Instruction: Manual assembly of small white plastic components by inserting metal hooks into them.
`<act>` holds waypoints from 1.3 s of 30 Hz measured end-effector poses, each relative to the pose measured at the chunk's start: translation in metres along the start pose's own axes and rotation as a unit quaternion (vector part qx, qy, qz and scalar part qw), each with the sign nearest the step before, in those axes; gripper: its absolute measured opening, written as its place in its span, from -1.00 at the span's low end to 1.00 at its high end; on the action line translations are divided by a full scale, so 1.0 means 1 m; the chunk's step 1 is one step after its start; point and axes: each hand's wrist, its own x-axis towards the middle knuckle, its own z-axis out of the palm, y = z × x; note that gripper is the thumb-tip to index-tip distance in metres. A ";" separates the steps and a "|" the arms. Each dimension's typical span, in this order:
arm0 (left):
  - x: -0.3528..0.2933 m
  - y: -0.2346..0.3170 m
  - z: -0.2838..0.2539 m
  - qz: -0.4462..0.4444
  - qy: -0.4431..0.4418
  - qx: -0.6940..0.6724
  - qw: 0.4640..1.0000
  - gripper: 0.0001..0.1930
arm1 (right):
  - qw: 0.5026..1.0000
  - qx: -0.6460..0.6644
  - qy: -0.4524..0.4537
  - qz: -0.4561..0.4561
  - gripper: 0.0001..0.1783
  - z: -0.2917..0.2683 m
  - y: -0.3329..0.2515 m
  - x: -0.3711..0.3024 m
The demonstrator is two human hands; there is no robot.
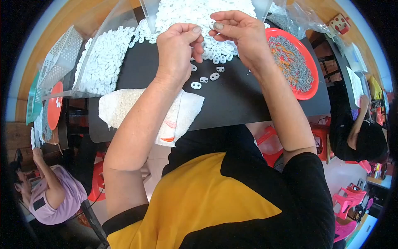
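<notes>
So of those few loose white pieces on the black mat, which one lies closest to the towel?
The oval white piece, lowest of the loose ones, just below the left hand. It lies just above the white towel; the others lie farther up the black mat.

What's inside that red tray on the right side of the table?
The red tray holds a heap of small grey springs with some orange pieces mixed in. Whatever lies beneath the heap is covered.

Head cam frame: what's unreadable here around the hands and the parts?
- Head view: whatever the left hand holds is hidden inside its curled fingers.
- The small white part pinched by the right hand is mostly covered by the fingertips; shape unclear.
- Pieces in the red tray are too small to identify.
- The white parts pile is cut off by the top edge.
</notes>
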 end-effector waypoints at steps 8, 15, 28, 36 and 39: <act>-0.001 0.000 0.004 0.001 0.015 -0.007 1.000 -0.88 | 0.999 -0.013 0.013 -0.028 -0.75 0.005 -0.001 -0.002; -0.004 0.002 0.006 -0.001 0.014 -0.006 1.000 -0.89 | 0.998 -0.043 0.011 -0.052 -0.77 0.011 0.003 -0.004; -0.002 0.000 0.004 0.006 -0.002 -0.034 0.999 -0.89 | 1.000 -0.013 0.010 -0.018 -0.80 0.011 0.003 -0.005; -0.001 0.003 0.002 0.012 -0.025 -0.057 0.998 -0.91 | 1.000 -0.004 0.014 0.006 -0.81 0.006 0.002 -0.003; -0.001 0.002 0.003 0.008 -0.021 -0.059 0.998 -0.91 | 1.000 -0.001 0.012 0.010 -0.82 0.005 0.001 -0.003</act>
